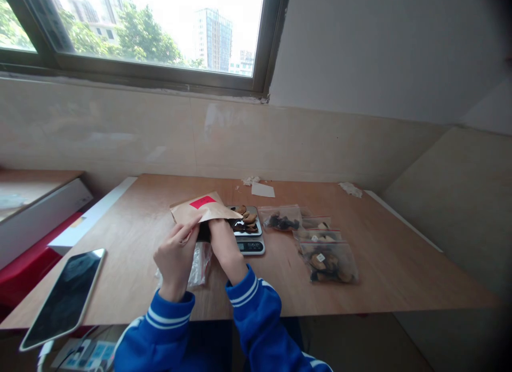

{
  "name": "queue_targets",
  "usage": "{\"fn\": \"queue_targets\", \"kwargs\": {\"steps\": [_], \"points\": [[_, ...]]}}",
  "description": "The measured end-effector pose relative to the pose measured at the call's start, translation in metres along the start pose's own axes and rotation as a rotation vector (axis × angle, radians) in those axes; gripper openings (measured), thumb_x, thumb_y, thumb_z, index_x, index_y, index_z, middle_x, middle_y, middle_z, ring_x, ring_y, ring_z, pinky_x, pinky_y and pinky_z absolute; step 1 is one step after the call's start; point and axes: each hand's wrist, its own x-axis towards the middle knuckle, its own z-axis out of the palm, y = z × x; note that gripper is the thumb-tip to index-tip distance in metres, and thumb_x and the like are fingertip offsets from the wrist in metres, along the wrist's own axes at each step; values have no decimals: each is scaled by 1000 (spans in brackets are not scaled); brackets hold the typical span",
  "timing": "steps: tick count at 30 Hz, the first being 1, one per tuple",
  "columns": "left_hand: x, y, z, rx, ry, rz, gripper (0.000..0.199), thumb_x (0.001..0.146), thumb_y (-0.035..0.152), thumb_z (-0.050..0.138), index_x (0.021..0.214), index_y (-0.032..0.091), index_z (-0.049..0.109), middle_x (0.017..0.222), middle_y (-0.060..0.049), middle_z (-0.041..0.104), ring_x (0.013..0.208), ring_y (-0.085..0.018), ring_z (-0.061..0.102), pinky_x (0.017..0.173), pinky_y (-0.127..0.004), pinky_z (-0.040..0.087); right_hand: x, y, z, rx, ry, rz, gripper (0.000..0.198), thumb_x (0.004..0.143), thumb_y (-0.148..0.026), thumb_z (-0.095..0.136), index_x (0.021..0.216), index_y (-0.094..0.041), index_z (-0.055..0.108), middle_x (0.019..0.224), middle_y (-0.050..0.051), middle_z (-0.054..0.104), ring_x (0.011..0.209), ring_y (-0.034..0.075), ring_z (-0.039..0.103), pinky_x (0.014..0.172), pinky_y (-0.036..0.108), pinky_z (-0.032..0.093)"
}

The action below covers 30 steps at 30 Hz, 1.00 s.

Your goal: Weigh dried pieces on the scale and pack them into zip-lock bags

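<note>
A brown kraft paper bag (216, 212) with a red label is tilted over the table, its mouth facing me. My left hand (178, 252) pinches the bag's near edge. My right hand (224, 244) reaches into the mouth, so its fingers are hidden. Just right of the bag is a kitchen scale (260, 247) with a small display. Dried mushroom slices (248, 219) lie on its plate, partly covered by the bag. Below my hands lie clear zip bags (202, 263), partly hidden by my left wrist.
Several filled zip bags (334, 263) with dark and brown dried pieces lie right of the scale. A white card (263, 189) and crumpled tissue (251, 180) lie at the back, more tissue (351, 189) at back right. A cabled phone or tablet (66, 292) overhangs the front left edge.
</note>
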Motion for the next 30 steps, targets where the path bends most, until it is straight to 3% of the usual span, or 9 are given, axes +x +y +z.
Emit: {"fn": "queue_targets", "kwargs": {"steps": [3,6,8,11,15,18,24,30], "points": [[5,4,-1,28,5,-37,25,87,33,59,108,35,72,81,2,69,62,-11,57,52,-22,29,-25,-5,-23,-69,53,70,34,89,2,38,104,-10,66,103,17,70,99,26,66,88,38,52],[13,8,-1,40,3,-78,23,87,35,60,106,35,73,88,2,71,66,-12,58,54,-24,30,-50,3,-52,156,223,9,27,89,-8,49,106,-18,69,103,10,71,98,22,67,89,34,52],[22,9,-1,19,9,-100,22,87,37,59,103,34,73,94,2,72,71,-14,61,56,-24,32,-66,22,-69,358,324,41,20,88,-18,56,102,-21,70,102,6,73,95,20,68,88,33,53],[39,11,-1,-47,28,-124,22,87,39,58,100,33,74,98,2,73,78,-16,64,60,-25,36,-81,70,-81,578,449,218,23,84,-32,62,101,-18,70,100,8,74,92,22,69,85,35,54],[64,8,3,-210,59,-188,25,83,42,61,100,31,74,92,0,74,77,-18,66,67,-28,43,-78,144,-61,802,598,487,41,61,-40,78,91,-14,69,85,9,75,79,23,70,75,37,56],[84,1,7,-426,30,-221,28,80,41,62,101,28,74,91,-1,74,78,-18,67,72,-29,48,-65,180,-37,850,647,539,48,53,-40,81,90,-13,68,72,7,72,67,21,68,65,34,55],[122,-25,19,-707,-46,-274,30,72,34,68,98,19,71,94,-4,72,90,-19,65,82,-29,50,-41,198,-18,631,586,451,39,61,-44,72,85,-14,67,73,10,72,64,22,66,57,33,52],[131,-42,34,-760,88,-310,39,82,44,60,107,15,61,104,-7,66,101,-20,61,95,-37,46,-27,197,-19,462,586,393,21,62,-34,73,74,-17,70,70,7,68,68,22,61,69,36,50]]}}
